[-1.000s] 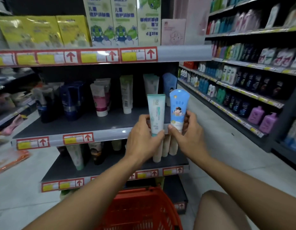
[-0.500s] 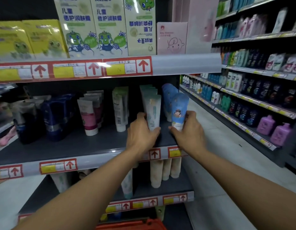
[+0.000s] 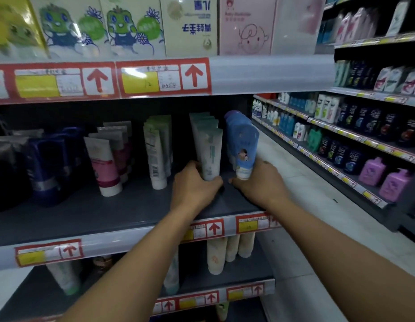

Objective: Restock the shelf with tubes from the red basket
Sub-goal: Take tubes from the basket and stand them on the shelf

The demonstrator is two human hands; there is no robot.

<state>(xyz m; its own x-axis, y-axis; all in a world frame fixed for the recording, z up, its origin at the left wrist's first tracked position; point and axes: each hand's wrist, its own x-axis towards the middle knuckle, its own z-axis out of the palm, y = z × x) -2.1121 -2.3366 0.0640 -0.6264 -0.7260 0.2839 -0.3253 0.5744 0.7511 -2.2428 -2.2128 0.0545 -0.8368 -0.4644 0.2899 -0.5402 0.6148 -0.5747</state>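
1. Pale mint-green tube [image 3: 210, 156], standing cap-down on the grey shelf [image 3: 123, 205], is gripped low on its body by the left hand [image 3: 192, 187], fingers and thumb curled round its base.
2. Blue tube [image 3: 245, 147] with a small cartoon figure is held near its white cap by the right hand [image 3: 260, 182], fingers wrapped round it; the tube leans slightly to the right.
3. The two hands sit side by side, thumbs nearly meeting, at about 3 o'clock on the shelf.
4. Behind each held tube, toward 12 o'clock, stands a row of matching tubes.
5. At 9 o'clock of the left hand stand white-and-green tubes [image 3: 156, 149], then pink-banded tubes [image 3: 104, 163], then dark blue tubes [image 3: 46, 166].
6. Above, at 12 o'clock, cartoon frog boxes [image 3: 97, 26] stand over red arrow price tags [image 3: 162, 76].
7. Below, at 6 o'clock, cream tubes [image 3: 217, 254] stand on the lower shelf.
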